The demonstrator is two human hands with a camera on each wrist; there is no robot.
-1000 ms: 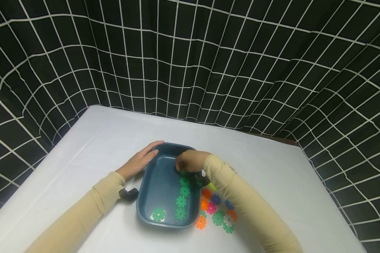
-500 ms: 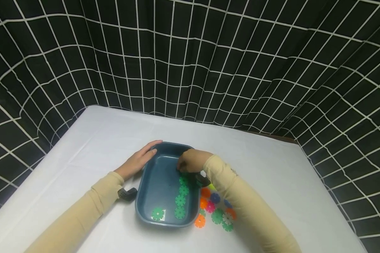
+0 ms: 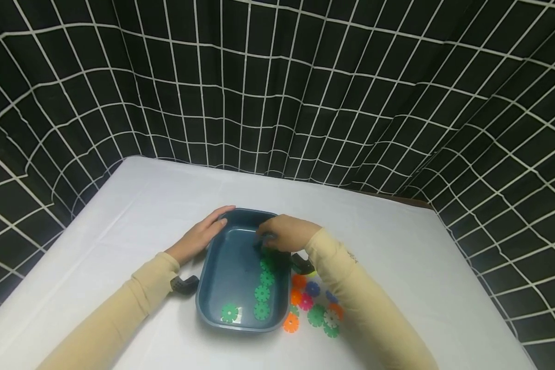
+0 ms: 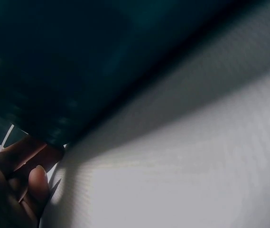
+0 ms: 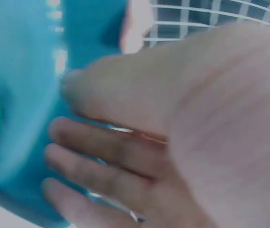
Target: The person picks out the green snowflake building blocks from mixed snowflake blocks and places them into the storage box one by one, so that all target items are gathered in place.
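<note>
A blue-grey plastic tray (image 3: 236, 270) stands on the white table. My left hand (image 3: 200, 240) holds its far left corner, thumb over the rim and fingers along the outside; in the left wrist view those fingers (image 4: 39, 183) bend around the dark corner. Several green notched discs (image 3: 261, 294) form a row along the tray's right side. Another green disc (image 3: 229, 313) lies alone near the front left. Over the far right part hovers my right hand (image 3: 290, 234), hiding the row's far end. The right wrist view shows its fingers (image 5: 101, 175) loosely extended, with nothing visible between them.
Loose notched discs in orange (image 3: 291, 322), pink (image 3: 306, 301), blue (image 3: 312, 289), white (image 3: 331, 318) and green lie on the table right of the tray. A black curtain (image 3: 240, 77) with a white grid surrounds the table.
My right hand has lifted slightly and shifted a little to the right, its fingers loosening near the row's far end. The left hand keeps its place on the tray.
</note>
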